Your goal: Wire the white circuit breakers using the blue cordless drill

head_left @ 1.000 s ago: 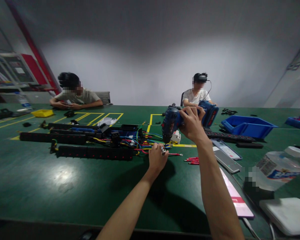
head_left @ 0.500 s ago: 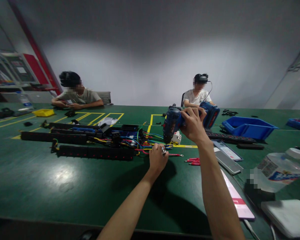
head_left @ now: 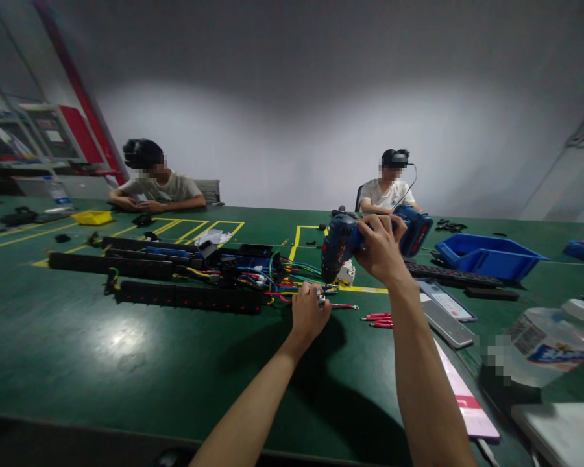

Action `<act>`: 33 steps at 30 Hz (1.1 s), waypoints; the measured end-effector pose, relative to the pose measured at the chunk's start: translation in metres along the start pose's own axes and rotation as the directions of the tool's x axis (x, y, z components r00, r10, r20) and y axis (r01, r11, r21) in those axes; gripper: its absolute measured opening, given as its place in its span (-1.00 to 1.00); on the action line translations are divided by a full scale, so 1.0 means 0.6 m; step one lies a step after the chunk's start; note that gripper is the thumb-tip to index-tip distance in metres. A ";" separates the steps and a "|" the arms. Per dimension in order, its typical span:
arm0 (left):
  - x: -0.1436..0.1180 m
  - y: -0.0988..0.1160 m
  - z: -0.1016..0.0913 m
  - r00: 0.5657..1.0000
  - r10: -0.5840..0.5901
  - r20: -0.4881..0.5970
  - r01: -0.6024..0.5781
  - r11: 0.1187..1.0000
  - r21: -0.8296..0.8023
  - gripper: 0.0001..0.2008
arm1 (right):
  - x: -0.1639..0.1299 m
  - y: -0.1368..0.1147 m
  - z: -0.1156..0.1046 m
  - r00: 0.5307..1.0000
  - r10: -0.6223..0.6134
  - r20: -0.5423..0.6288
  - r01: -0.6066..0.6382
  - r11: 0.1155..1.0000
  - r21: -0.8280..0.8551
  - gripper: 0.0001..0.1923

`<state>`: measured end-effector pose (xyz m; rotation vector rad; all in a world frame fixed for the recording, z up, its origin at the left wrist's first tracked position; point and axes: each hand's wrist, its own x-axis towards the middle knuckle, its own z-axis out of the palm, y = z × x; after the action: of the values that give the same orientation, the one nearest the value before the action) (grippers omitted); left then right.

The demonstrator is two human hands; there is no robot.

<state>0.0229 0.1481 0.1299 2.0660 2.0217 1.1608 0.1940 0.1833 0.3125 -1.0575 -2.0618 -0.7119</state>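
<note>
My right hand (head_left: 382, 248) is wrapped round the handle of a blue cordless drill (head_left: 339, 239), whose chuck points down just above my left hand. Closed fingers of my left hand (head_left: 309, 314) pinch a small whitish part (head_left: 321, 300); its exact kind is too small to tell. A red wire with a ring terminal (head_left: 354, 307) sticks out to the right of that hand. Left of my hands lie black power strips (head_left: 189, 297) with a bundle of coloured wires (head_left: 267, 279). Behind the drill's tip stands a white block-shaped component (head_left: 346, 274).
Red-handled pieces (head_left: 378, 320), phones (head_left: 448, 324) and a plastic bottle (head_left: 547, 344) lie to the right on the green table (head_left: 126, 383). A blue bin (head_left: 491, 256) stands farther back, a yellow tray (head_left: 92, 217) at far left. Two people sit across the table.
The whole view has shifted slightly, so things appear a little to the right and lower. Both hands keep their grips, and the drill stays above the left hand.
</note>
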 end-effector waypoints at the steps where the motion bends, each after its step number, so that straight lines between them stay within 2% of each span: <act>1: 0.000 0.000 -0.001 1.000 0.003 -0.001 -0.003 1.000 -0.001 -0.77 | 0.000 0.000 -0.001 1.000 -0.004 0.003 0.004 1.000 -0.002 -0.41; 33: 0.002 -0.003 0.009 1.000 0.008 -0.011 -0.007 1.000 0.023 -0.85 | -0.002 0.004 0.005 1.000 0.002 -0.002 -0.001 1.000 0.011 -0.39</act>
<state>0.0242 0.1522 0.1258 2.0843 2.0435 1.1579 0.1959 0.1861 0.3101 -1.0519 -2.0608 -0.7002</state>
